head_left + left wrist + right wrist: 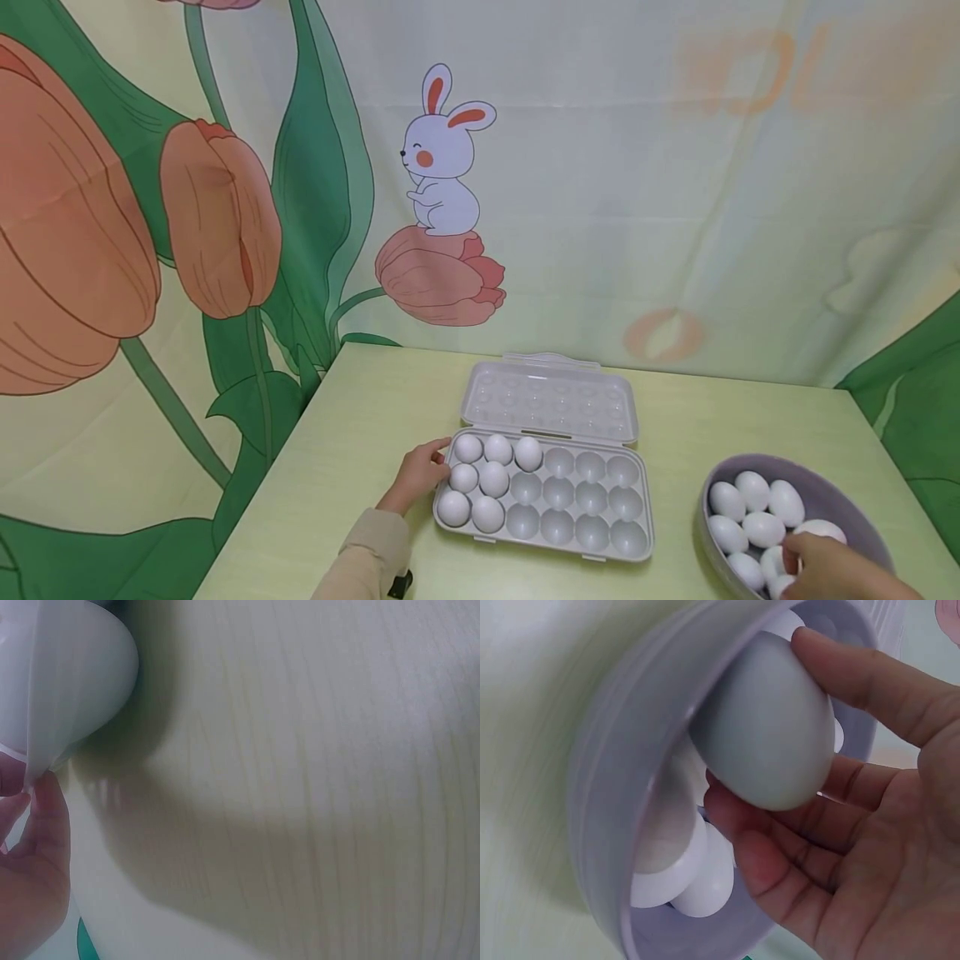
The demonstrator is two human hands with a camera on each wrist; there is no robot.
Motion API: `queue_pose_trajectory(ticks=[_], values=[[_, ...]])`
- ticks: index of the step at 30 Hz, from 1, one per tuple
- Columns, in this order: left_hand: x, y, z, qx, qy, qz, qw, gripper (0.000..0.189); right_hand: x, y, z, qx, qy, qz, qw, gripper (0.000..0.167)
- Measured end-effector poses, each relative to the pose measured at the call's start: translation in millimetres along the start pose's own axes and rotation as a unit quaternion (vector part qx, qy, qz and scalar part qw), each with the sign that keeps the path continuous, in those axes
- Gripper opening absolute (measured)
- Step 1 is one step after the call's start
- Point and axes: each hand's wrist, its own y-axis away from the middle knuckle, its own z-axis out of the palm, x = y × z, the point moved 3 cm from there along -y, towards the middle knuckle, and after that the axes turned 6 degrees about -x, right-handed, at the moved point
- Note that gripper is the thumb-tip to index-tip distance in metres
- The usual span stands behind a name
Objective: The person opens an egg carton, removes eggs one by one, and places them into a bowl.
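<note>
A plastic egg carton [542,542] lies on the table with its clear lid [551,400] folded back. White eggs [493,480] fill its two left columns, and one more egg [528,454] sits in the back row of the third column. At the carton's left end my left hand [417,477] pinches the rim [36,697] between thumb and fingers. My right hand [832,571] is over the grey-purple bowl [862,529], which holds several white eggs [763,528]. Its thumb and fingertips grip one egg [769,724] by the bowl's inner wall.
The light wood-grain table [360,400] runs back to a printed cloth [570,208] with tulips and a rabbit. The bowl stands to the right of the carton, with bare tabletop between them. Unfilled cups [591,497] take up the carton's right part.
</note>
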Motion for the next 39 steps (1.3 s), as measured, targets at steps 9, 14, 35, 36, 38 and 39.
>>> queue_pose_trajectory(ticks=[9,14,35,36,38,39], values=[[1.1,1.2,-0.1,-0.002,0.006,-0.003,1.0000,0.051,-0.1,-1.9,7.3,0.019,0.012,-0.005,0.9997,0.023],[1.0,1.7,0.2,-0.006,0.007,-0.007,0.9999,0.051,3.0,-5.3,11.4,0.018,0.007,0.004,0.9998,0.022],[0.1,0.7,0.5,-0.007,0.016,-0.013,0.9998,0.051,4.2,-9.3,18.8,0.040,0.018,-0.006,0.9990,0.027],[0.3,0.8,0.4,-0.007,0.017,-0.013,0.9998,0.051,4.9,-9.9,19.3,0.038,0.018,-0.003,0.9991,0.028],[1.0,1.1,0.2,-0.007,0.017,-0.012,0.9998,0.051,6.3,-11.1,20.3,0.035,0.018,0.002,0.9992,0.028],[1.3,1.2,0.1,-0.006,0.018,-0.012,0.9998,0.051,6.7,-11.4,20.7,0.035,0.018,0.003,0.9992,0.027]])
